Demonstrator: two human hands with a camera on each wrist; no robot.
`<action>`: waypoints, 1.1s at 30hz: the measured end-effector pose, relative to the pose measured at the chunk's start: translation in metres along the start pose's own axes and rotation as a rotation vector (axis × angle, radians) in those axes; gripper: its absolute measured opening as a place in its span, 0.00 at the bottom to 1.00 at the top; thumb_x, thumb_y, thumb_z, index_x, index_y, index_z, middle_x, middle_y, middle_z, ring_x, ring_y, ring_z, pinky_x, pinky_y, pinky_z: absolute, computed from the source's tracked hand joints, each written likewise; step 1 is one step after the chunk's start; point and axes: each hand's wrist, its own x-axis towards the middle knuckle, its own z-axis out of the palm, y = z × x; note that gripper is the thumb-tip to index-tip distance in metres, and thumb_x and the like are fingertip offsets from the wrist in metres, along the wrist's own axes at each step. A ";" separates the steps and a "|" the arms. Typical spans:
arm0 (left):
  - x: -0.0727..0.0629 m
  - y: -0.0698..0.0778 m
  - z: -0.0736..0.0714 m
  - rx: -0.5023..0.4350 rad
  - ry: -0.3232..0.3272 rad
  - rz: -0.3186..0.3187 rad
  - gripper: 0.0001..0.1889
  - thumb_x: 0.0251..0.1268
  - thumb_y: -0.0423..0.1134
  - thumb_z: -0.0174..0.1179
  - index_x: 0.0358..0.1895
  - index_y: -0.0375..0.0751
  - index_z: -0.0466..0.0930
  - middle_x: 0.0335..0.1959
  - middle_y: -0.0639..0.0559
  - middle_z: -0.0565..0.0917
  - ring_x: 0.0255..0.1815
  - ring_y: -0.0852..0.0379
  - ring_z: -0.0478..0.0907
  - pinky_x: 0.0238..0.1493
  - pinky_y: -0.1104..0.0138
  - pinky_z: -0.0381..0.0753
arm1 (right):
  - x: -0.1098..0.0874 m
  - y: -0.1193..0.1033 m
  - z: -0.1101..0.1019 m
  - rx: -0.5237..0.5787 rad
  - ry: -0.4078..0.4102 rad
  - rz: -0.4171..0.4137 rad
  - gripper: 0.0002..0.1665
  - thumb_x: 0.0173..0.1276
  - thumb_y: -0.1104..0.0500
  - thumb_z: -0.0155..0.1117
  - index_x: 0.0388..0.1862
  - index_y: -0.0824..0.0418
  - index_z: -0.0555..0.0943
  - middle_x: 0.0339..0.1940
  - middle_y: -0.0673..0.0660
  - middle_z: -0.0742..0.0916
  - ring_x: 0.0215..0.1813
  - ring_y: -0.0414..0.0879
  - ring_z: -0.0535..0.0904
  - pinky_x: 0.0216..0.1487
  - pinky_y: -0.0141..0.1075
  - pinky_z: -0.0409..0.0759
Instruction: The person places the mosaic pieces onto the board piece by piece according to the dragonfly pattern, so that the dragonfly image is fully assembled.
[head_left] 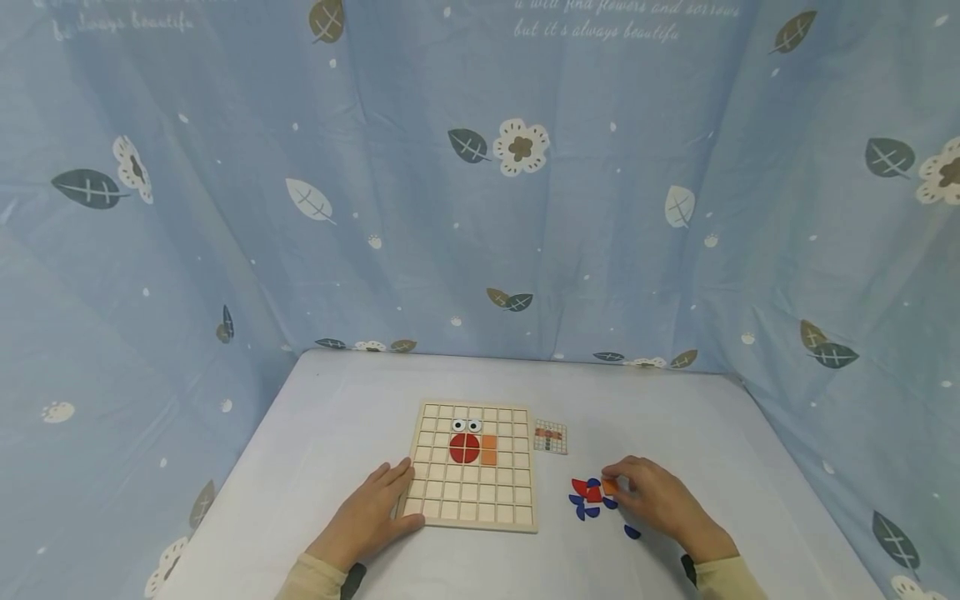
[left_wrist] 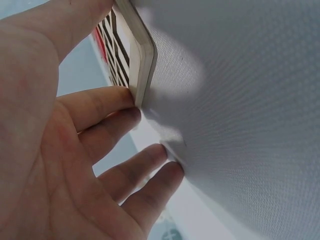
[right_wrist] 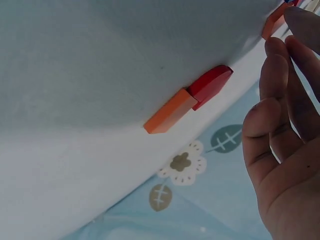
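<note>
Left hand (head_left: 369, 515): released; fingers extended along the near-left edge of the board, thumb at its near corner, gripping nothing.
Right hand (head_left: 660, 500): grasping; thumb and fingertips pinch an orange square (head_left: 611, 487) at the loose pile.
Held piece: flat, straight-edged; tilted in the right wrist view.
Board (head_left: 468, 526): pale wood-look panel, square grid of shallow cells, plain raised rim; flat on the table, touching the left hand.
Pieces on board: two round eye tiles (head_left: 459, 426), white with black pupils, side by side; below them a red disc (head_left: 458, 456) of four quarter pieces; right of it two orange tiles (head_left: 489, 442), one above the other.
Loose pile: red pieces (head_left: 594, 495) with curved or straight edges and blue half-rounds (head_left: 592, 512), close together; one blue piece (head_left: 632, 532) apart, nearer the person.
Right wrist view: an orange block (right_wrist: 170, 112) touches a red curved piece (right_wrist: 211, 86); thick edges, smooth faces.
Card (head_left: 551, 436): small, printed with a gridded figure, just right of the board.
Sleeves (head_left: 311, 577): pale yellow fabric.
Table covering (head_left: 360, 387): white, finely woven.
Curtain (head_left: 600, 225): blue fabric, softly creased, leaf and flower print.
</note>
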 end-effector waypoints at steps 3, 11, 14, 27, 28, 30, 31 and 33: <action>0.000 0.001 -0.001 -0.004 -0.004 0.001 0.43 0.61 0.59 0.69 0.71 0.31 0.71 0.74 0.41 0.70 0.74 0.33 0.64 0.73 0.45 0.66 | 0.001 0.000 0.000 -0.004 -0.002 0.000 0.18 0.55 0.60 0.82 0.45 0.50 0.89 0.40 0.39 0.86 0.40 0.38 0.78 0.50 0.41 0.87; 0.001 -0.001 -0.001 0.013 0.010 0.018 0.43 0.61 0.59 0.69 0.70 0.30 0.71 0.74 0.40 0.70 0.73 0.33 0.65 0.73 0.45 0.67 | 0.005 -0.001 0.003 -0.002 -0.040 0.027 0.14 0.57 0.61 0.80 0.42 0.51 0.90 0.36 0.40 0.84 0.36 0.37 0.76 0.46 0.39 0.86; 0.001 -0.001 -0.001 0.016 0.019 0.022 0.43 0.61 0.58 0.70 0.70 0.30 0.72 0.73 0.40 0.70 0.73 0.33 0.65 0.73 0.45 0.67 | 0.005 -0.002 0.003 -0.013 -0.040 0.030 0.14 0.57 0.61 0.80 0.42 0.51 0.90 0.35 0.39 0.84 0.35 0.37 0.75 0.45 0.38 0.86; -0.001 0.000 -0.001 0.000 0.014 0.021 0.43 0.61 0.58 0.70 0.70 0.30 0.72 0.74 0.40 0.70 0.73 0.33 0.64 0.73 0.45 0.67 | 0.002 -0.001 -0.002 -0.053 -0.024 0.012 0.14 0.56 0.57 0.81 0.43 0.50 0.90 0.36 0.40 0.83 0.38 0.38 0.77 0.50 0.43 0.87; 0.000 0.000 -0.001 0.000 0.015 0.020 0.43 0.61 0.59 0.70 0.70 0.30 0.72 0.74 0.40 0.70 0.73 0.33 0.64 0.73 0.45 0.67 | 0.001 -0.001 -0.002 -0.052 -0.022 0.010 0.15 0.56 0.57 0.81 0.43 0.50 0.90 0.37 0.40 0.83 0.38 0.38 0.77 0.50 0.43 0.87; -0.001 0.000 -0.002 0.004 0.013 0.018 0.43 0.61 0.59 0.70 0.70 0.30 0.72 0.74 0.40 0.70 0.73 0.34 0.65 0.73 0.45 0.67 | 0.001 0.000 -0.002 -0.047 -0.021 0.007 0.14 0.56 0.58 0.81 0.42 0.50 0.90 0.36 0.40 0.83 0.38 0.38 0.77 0.50 0.43 0.87; 0.000 0.000 -0.002 0.006 0.013 0.018 0.43 0.60 0.59 0.70 0.70 0.31 0.72 0.74 0.40 0.70 0.73 0.34 0.65 0.73 0.45 0.67 | 0.001 -0.001 -0.002 -0.043 -0.021 0.008 0.14 0.56 0.58 0.81 0.42 0.50 0.90 0.36 0.40 0.84 0.38 0.38 0.77 0.50 0.43 0.87; -0.001 -0.001 -0.002 0.010 0.015 0.021 0.43 0.60 0.59 0.70 0.70 0.30 0.72 0.73 0.40 0.70 0.73 0.34 0.65 0.73 0.45 0.67 | 0.001 -0.001 -0.003 -0.036 -0.021 0.006 0.14 0.56 0.58 0.81 0.42 0.51 0.90 0.36 0.41 0.84 0.37 0.38 0.77 0.50 0.43 0.87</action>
